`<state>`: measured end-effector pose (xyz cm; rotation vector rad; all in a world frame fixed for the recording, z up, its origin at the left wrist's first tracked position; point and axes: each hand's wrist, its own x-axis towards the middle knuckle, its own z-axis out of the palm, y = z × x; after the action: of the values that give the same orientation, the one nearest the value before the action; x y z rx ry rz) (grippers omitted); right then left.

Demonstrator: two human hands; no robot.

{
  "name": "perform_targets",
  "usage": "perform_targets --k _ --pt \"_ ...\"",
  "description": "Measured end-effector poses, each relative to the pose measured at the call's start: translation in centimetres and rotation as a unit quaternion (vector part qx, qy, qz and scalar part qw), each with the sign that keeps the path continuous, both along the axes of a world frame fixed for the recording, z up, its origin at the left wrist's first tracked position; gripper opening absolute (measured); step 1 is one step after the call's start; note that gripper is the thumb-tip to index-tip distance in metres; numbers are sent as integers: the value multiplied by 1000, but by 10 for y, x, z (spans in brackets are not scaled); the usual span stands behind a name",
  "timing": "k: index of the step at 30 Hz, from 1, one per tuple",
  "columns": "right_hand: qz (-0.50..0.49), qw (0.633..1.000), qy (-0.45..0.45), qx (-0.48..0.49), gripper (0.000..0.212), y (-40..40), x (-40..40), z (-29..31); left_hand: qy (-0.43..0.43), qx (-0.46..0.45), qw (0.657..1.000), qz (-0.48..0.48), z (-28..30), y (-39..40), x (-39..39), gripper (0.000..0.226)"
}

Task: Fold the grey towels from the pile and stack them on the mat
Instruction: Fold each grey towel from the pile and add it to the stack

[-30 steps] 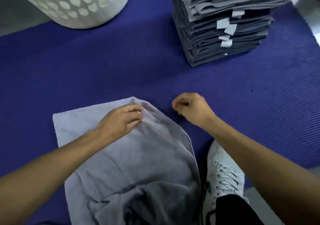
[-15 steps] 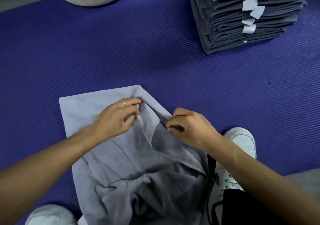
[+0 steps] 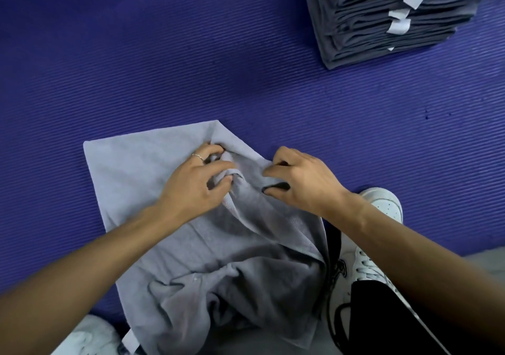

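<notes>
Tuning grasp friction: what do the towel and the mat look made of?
Towel: soft grey cloth, matte, probably microfibre or cotton; it bunches and creases under the left hand.
Mat: blue-purple, fine parallel ribs, dull sheen; looks like foam or rubber, can't tell which.

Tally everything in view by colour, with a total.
Grey: 2, the loose grey cloth towel and the stack of folded grey towels
Purple: 1, the ribbed purple mat
White: 2, the white sneakers
Total: 5
</notes>
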<state>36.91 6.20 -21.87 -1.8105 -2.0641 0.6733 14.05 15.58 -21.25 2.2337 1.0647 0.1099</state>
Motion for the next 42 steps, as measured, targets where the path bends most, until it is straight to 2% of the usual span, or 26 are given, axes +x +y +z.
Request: perform_targets --k 5,8,11,15,20,24,26,29,31,34,36,39,42 --pt "29 1000 4 5 29 7 0 -6 -54 -27 998 34 -1 4 -10 36" --pt "37 999 4 16 8 10 -2 -6 -72 -35 996 39 -5 4 -14 31" --pt "-45 997 59 -9 9 11 4 0 -92 -4 995 40 -2 2 -11 26" --pt "-153 973 169 -17 4 17 24 16 -106 29 991 73 15 4 10 17" --pt "-267 944 186 -50 4 36 59 23 -145 -19 984 105 38 20 78 8" --pt "-368 896 216 -123 11 42 84 18 -182 -160 963 119 41 25 124 16" --pt "-392 873 233 -170 14 42 89 17 -150 -129 974 109 33 27 126 16" --pt "-380 854 270 -232 28 45 87 16 -91 -73 987 107 17 33 110 16" --pt "-372 851 280 -242 28 51 84 16 -56 -34 993 100 9 37 98 19" --pt "-361 858 283 -230 17 67 80 17 24 32 994 97 3 44 88 29" --pt "-355 858 291 -232 14 77 79 17 66 36 991 115 3 49 89 27" --pt "-379 859 277 -206 10 87 80 17 78 41 990 109 4 59 94 9" --pt "-407 875 218 -148 10 88 78 11 70 43 989 119 2 65 100 8"
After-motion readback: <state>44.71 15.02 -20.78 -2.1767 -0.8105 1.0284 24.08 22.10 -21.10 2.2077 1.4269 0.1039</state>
